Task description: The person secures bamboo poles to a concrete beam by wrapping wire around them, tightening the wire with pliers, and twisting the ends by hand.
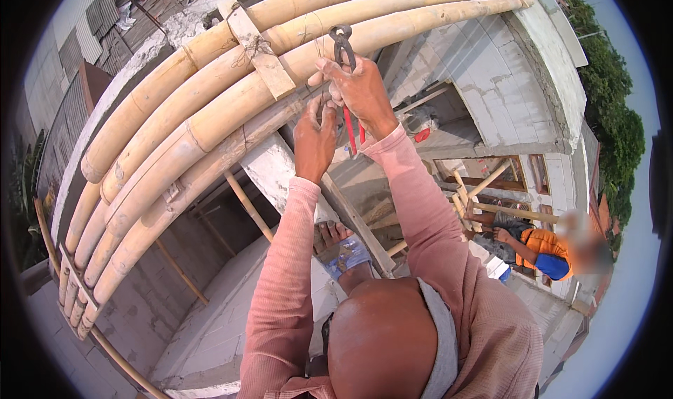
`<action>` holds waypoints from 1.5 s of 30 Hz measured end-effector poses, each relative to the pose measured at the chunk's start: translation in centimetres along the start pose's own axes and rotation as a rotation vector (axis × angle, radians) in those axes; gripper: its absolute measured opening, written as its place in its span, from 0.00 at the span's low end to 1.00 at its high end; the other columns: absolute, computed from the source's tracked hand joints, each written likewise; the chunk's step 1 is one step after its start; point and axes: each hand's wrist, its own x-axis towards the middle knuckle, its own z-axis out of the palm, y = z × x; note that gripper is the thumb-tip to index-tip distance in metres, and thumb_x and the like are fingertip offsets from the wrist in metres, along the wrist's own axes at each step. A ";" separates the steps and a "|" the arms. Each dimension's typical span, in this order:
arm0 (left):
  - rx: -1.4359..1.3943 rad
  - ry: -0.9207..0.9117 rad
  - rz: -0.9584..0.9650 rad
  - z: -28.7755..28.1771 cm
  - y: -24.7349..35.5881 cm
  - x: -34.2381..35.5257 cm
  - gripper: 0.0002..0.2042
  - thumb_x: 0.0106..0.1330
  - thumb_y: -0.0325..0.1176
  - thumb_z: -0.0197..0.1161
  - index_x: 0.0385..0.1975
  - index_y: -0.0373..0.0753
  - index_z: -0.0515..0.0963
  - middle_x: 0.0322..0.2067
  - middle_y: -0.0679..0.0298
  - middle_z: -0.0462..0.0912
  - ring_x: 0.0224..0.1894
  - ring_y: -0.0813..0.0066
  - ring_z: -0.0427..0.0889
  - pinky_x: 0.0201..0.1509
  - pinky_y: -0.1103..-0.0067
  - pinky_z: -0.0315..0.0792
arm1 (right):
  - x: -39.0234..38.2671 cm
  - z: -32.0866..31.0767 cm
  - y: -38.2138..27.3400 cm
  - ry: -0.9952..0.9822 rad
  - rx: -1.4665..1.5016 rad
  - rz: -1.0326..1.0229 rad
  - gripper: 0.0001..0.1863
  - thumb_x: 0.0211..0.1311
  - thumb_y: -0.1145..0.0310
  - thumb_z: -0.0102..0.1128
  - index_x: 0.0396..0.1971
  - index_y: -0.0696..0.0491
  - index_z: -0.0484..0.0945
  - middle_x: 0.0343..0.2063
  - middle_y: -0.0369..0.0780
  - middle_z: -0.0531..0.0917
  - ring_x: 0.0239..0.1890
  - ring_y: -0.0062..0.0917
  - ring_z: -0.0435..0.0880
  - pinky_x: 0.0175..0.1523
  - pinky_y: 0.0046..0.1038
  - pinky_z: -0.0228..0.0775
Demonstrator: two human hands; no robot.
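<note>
My right hand (361,94) is closed round a pair of end-cutting pincers (341,40). The dark jaws point up and away from me, and the red handles hang below the palm. Just left of it, my left hand (315,138) is raised with its fingers pinched together; what they hold, if anything, is too small to make out. Both hands are beside the nearest of several long bamboo poles (228,118). A short wooden batten (261,52) lies across the poles, with thin tie wire (258,46) wound at its middle.
My bare foot (332,236) rests near a pale concrete ledge (270,167). Below are block walls (491,83), openings and slanting bamboo props (249,204). At the right, lower down, a co-worker in an orange and blue shirt (543,248) is beside more bamboo.
</note>
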 end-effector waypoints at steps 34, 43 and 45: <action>-1.034 -0.145 -0.510 4.8 -6.2 8.8 0.33 0.73 0.40 0.63 0.73 0.41 0.57 0.78 0.50 0.42 0.78 0.51 0.53 0.77 0.54 0.57 | -11.8 -9.1 8.7 -0.266 0.780 0.706 0.40 0.77 0.56 0.53 0.79 0.42 0.41 0.45 0.41 0.80 0.61 0.48 0.79 0.59 0.59 0.76; -1.371 -0.105 -0.554 5.6 -6.6 12.1 0.17 0.71 0.26 0.59 0.58 0.34 0.71 0.63 0.53 0.76 0.69 0.58 0.72 0.74 0.58 0.66 | -10.5 -9.8 10.6 -0.368 0.795 0.647 0.42 0.74 0.62 0.58 0.79 0.41 0.43 0.43 0.37 0.79 0.49 0.37 0.83 0.53 0.54 0.82; -1.291 -0.220 -0.482 5.7 -6.1 10.1 0.17 0.71 0.27 0.60 0.59 0.34 0.71 0.63 0.53 0.76 0.69 0.59 0.72 0.73 0.61 0.67 | -10.9 -10.6 9.9 -0.334 0.847 0.660 0.42 0.75 0.62 0.55 0.80 0.41 0.41 0.44 0.39 0.78 0.52 0.41 0.82 0.55 0.58 0.80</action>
